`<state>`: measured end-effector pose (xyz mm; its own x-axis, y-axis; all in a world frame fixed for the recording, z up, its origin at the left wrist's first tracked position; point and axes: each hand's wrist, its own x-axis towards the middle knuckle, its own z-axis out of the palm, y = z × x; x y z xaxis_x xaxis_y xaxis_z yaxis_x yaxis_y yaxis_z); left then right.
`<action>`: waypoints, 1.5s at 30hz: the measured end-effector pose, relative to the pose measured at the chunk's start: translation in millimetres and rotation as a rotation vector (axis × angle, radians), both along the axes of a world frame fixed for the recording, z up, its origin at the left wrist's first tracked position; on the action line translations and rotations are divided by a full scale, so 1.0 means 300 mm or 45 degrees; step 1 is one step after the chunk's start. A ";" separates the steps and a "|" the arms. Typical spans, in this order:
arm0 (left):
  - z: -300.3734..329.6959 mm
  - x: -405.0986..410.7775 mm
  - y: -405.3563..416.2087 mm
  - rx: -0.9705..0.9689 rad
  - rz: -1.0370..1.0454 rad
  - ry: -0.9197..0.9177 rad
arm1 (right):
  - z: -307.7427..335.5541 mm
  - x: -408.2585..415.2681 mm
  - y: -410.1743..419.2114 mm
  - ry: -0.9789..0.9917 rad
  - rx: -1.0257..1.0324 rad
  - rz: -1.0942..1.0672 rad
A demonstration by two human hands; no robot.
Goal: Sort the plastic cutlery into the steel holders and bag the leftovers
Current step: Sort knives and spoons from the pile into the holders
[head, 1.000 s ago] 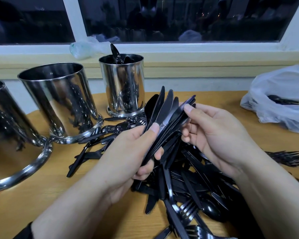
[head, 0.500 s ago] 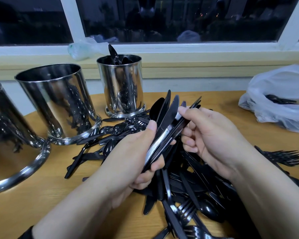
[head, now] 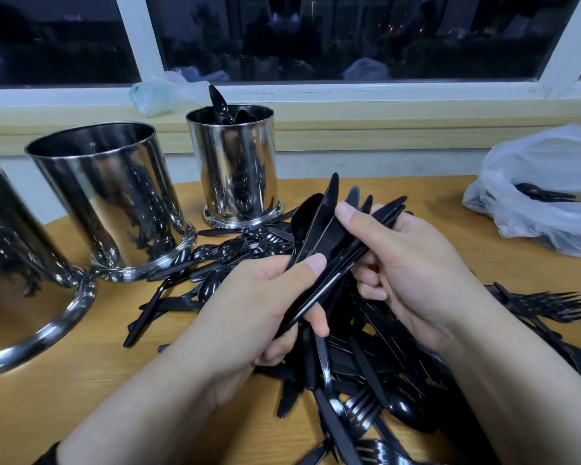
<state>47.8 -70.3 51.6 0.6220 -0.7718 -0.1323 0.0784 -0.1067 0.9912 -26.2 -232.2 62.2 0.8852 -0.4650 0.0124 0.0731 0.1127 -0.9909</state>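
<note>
Left hand [head: 259, 307]: forearm enters from the lower left corner, palm turned inward, fingers curled under and thumb pressed across the top of a gripped bundle of black knives [head: 329, 250]. Right hand [head: 413, 273]: forearm enters from the lower right, thumb extended over the same bundle near its upper end, remaining fingers curled beneath.

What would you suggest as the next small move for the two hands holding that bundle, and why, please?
Probably square the bundle of knives, then carry it to the middle steel holder. The left hand grips the handles, the right hand steadies the fanned blades, and that holder looks empty, while the far holder already holds spoons.
</note>
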 end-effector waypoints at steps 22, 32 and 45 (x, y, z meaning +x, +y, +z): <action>0.001 -0.038 -0.028 0.105 0.072 -0.180 | -0.025 0.015 0.017 -0.037 0.034 -0.025; -0.010 -0.024 -0.016 0.090 0.108 -0.314 | -0.022 0.014 0.012 -0.113 0.121 0.020; -0.008 -0.022 -0.019 -0.039 0.134 -0.286 | -0.030 0.016 0.022 -0.137 0.058 -0.029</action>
